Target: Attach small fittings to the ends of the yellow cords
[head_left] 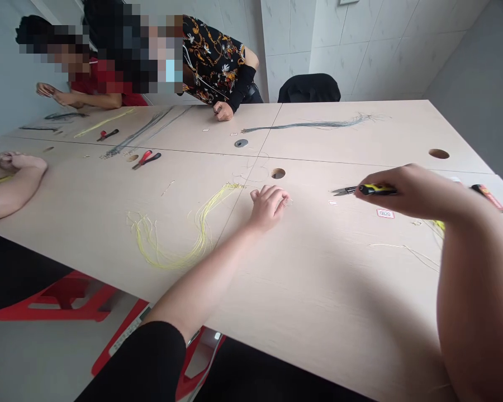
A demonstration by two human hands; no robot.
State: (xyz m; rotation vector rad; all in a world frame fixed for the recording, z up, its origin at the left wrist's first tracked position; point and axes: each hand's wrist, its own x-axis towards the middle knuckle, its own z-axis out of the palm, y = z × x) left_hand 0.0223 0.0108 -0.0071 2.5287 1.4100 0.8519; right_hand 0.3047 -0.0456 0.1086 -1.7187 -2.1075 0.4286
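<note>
If the right hand, clasping snips right of the hole, slips, I may nick the left hand, its grip unclear.

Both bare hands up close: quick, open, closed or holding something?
Left hand: partly closed; can't tell if it holds anything.
Right hand: closed around a pointed metal tool with black-and-yellow handles.

Bright, soft, even light fills the room, its source out of view. A broad, fuzzy shadow spreads over the pale bench beside the right forearm, which is slightly blurred; the left hand looks sharper. Wide-angle distortion stretches the edges. The black sleeve loses detail. Pixel blocks mask two people at upper left.
</note>
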